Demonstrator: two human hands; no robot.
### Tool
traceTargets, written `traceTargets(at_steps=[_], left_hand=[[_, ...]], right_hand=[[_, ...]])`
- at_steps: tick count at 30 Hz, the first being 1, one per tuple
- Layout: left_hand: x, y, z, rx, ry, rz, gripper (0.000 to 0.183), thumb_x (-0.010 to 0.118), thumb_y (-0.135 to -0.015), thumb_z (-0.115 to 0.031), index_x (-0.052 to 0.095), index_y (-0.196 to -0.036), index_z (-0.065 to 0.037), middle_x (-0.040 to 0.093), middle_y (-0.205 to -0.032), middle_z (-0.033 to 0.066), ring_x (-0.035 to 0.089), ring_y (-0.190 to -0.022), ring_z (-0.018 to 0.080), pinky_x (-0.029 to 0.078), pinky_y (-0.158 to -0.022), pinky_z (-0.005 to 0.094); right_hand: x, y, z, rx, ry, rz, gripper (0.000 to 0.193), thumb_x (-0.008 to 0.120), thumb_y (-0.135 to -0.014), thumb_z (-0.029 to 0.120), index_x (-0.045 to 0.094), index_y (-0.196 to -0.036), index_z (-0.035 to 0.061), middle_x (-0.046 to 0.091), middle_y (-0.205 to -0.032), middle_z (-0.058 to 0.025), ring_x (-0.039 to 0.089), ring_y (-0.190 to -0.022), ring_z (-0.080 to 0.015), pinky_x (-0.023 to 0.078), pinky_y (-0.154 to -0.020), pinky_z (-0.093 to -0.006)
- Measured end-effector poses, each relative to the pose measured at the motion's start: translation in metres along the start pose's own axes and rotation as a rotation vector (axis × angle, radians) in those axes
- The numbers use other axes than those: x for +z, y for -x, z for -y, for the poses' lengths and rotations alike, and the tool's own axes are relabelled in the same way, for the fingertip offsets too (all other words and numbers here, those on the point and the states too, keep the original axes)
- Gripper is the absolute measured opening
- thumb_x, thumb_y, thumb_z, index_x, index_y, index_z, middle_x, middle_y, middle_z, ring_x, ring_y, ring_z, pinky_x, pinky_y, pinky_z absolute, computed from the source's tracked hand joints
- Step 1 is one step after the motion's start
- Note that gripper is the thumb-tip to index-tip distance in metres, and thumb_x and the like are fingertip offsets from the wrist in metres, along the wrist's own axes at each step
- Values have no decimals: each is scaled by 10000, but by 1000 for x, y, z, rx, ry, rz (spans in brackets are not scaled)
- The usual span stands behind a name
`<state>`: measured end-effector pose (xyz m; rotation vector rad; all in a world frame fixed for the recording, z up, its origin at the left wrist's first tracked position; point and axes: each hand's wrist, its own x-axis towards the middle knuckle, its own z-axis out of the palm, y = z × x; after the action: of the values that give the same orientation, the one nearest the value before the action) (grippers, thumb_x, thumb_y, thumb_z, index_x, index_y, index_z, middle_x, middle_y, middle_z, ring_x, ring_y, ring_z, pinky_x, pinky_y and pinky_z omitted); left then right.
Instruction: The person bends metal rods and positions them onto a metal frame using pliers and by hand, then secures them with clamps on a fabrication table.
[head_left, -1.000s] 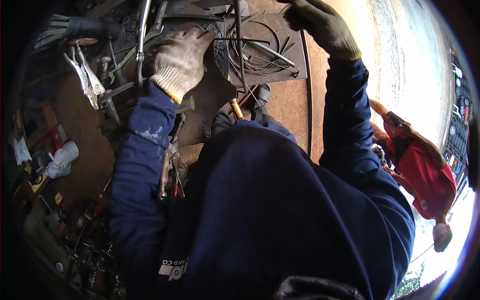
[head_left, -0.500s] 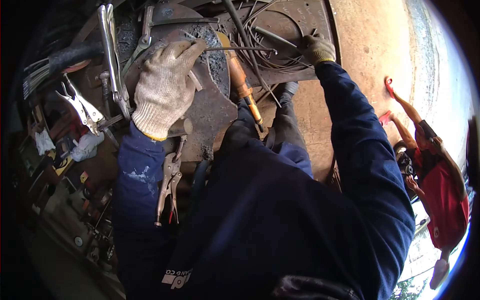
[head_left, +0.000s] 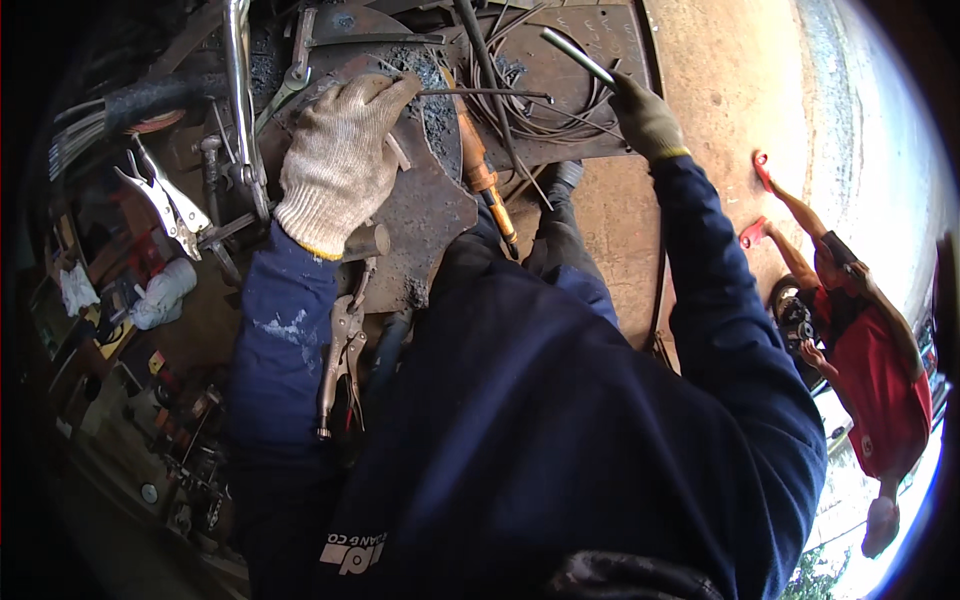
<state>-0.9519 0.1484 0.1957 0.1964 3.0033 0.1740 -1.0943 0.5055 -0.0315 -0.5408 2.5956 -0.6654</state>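
My left hand (head_left: 343,165), in a pale knitted glove, lies over the rusty steel plate (head_left: 415,225). Its fingers are closed on a thin dark metal rod (head_left: 490,93), which sticks out to the right. My right hand (head_left: 650,122), also gloved, is raised near the right edge of the work surface. It grips a straight grey metal bar (head_left: 578,56) that points up and left. Beneath the bar lies a loose coil of wire (head_left: 590,110). An orange-brown tool with a yellow end (head_left: 478,165) lies between the hands.
Locking pliers (head_left: 343,350) hang at the plate's near edge. Long-jawed locking pliers (head_left: 243,110) and another silver pair (head_left: 165,205) are left of my left hand. A thick dark bar (head_left: 485,75) crosses the wire. A person in red (head_left: 875,390) is at far right.
My right hand has turned and shifted slightly, swinging the grey bar up and away from the thin rod's tip. My left hand stays almost in place, still holding the rod.
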Motion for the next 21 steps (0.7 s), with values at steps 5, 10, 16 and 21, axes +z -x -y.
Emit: traceTargets(at_steps=[5, 10, 16, 21], left_hand=[[-1, 3, 1, 5, -22, -2, 565, 677, -817, -47, 615, -1360, -188, 646, -1278, 60, 621, -1191, 316, 562, -976, 443], [2, 2, 3, -32, -4, 34, 632, 680, -788, -44, 593, -1394, -201, 618, -1308, 82, 580, -1249, 338, 539, -1030, 459], [1, 3, 2, -35, -22, 51, 666, 684, -783, -51, 568, -1420, -210, 594, -1349, 88, 562, -1284, 348, 548, -1030, 468], [3, 2, 2, -44, -75, 79, 666, 661, -800, -45, 551, -1435, -217, 591, -1363, 82, 578, -1274, 335, 558, -1018, 461]], right_hand=[[-97, 93, 19, -41, -312, 83, 433, 695, -988, 186, 624, -1401, 78, 753, -1096, -89, 694, -963, -131, 548, -872, -304], [-131, 104, 42, -165, -249, 35, 385, 741, -952, 207, 691, -1329, 148, 772, -1024, -108, 743, -893, -181, 580, -803, -317], [-142, 89, 77, -283, -97, -1, 358, 734, -951, 305, 719, -1278, 160, 754, -940, -136, 742, -836, -275, 588, -742, -362], [-147, 79, 103, -364, 15, 54, 373, 731, -946, 368, 732, -1244, 144, 752, -911, -141, 737, -795, -307, 586, -735, -376]])
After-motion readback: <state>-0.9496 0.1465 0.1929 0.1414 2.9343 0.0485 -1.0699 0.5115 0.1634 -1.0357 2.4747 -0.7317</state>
